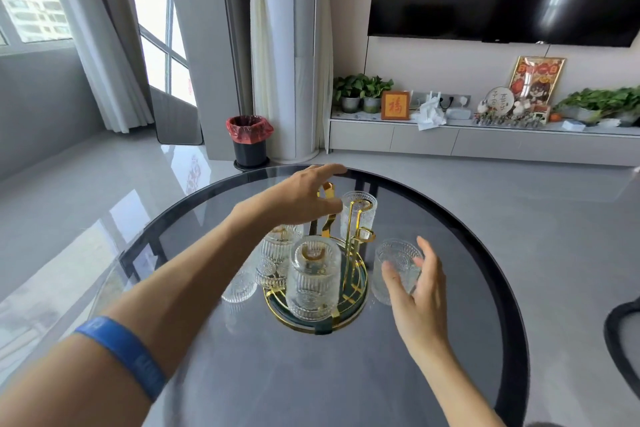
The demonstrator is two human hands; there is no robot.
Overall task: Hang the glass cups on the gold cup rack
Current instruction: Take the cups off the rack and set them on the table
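Right hand [417,291]: fingers spread, curled loosely at the near side of an upright glass cup [398,265] on the worktop [433,374], just right of the gold cup rack [349,253]; contact unclear, no firm grip. Rack sits mid-worktop, one cup inverted on its near peg [313,279]. Left hand [304,199]: open, holding nothing, over the rack's far-left pegs.

Gold cup rack [349,239]: upright wire pegs on a round, gold-rimmed dark tray. Ribbed glass cup [313,282] inverted on near peg; second inverted cup [281,243] at rack's left. Upright cups: one [358,215] behind rack, one [396,269] just right, one [239,284] just left.
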